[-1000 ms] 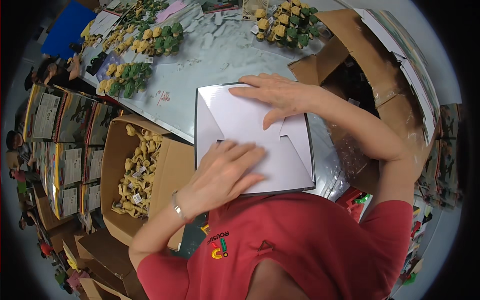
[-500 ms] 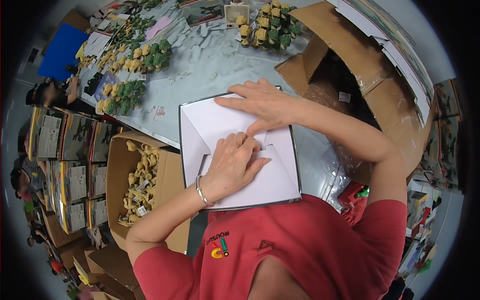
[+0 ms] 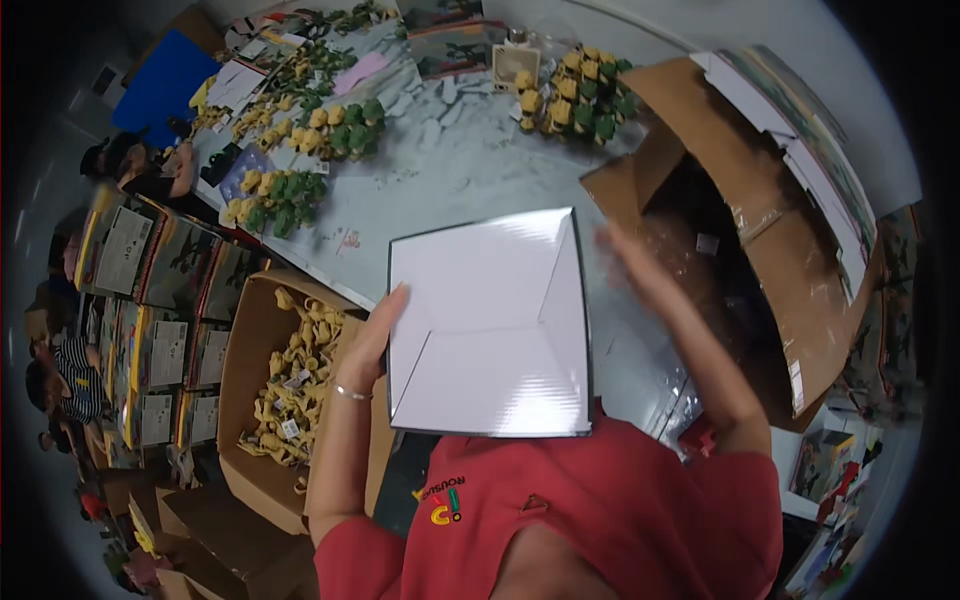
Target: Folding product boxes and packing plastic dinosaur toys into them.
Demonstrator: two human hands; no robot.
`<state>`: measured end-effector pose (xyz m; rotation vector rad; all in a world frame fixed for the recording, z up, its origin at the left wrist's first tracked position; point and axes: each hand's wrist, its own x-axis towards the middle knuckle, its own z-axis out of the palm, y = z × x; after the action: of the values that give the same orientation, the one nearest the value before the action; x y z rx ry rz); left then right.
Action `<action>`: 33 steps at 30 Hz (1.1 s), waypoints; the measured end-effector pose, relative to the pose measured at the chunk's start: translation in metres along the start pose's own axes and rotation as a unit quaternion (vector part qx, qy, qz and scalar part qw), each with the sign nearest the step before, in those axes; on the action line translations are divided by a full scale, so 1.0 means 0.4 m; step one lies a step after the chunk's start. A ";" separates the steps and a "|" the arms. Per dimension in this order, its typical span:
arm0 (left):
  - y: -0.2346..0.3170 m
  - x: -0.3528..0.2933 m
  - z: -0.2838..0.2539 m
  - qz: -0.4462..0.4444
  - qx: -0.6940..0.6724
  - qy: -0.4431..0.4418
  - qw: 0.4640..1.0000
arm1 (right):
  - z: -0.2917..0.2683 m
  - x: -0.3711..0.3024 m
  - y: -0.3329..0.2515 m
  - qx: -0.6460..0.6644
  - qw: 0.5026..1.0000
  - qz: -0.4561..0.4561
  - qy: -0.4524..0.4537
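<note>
fig.: one-handed hold on a box; the box is in front of the shirt, by the near side of the desk; left grip closed on the box's left edge, approx. midway along; right grip open, fingers extended, nothing seen in it (blurred), apart from the box & near its far right corner; w/ support seen on one side only, good practice is prob.: (i) hold the firm edge, not the white panels, which may dent or spring; (ii) use mod. pressure, as thin board likely bows if squeezed; (iii) set the free grip on the opp. edge before any turn, to avoid twist; (iv) allow clearance from the carton of tan toys at left; box, appearance: approx. square, a bit skewed in this view; white, shiny face w/ thin dark border; one crease across the mid., w/ slanted lines from its ends to the near left & far right corners; ribbed glare at near right, more at far right; no tear visible; underside hidden, so can't tell if it rests on the desk or hangs clear
</note>
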<state>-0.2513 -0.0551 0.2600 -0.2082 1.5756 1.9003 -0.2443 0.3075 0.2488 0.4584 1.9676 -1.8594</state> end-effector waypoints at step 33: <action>-0.286 0.136 0.087 0.137 0.157 0.072 0.975 | 0.136 0.308 0.014 -0.658 0.592 -0.451 0.113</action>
<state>-0.2188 0.0048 0.1477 0.0102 2.0681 1.8329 -0.3453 0.2499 0.1809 -0.9594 3.3168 -0.0047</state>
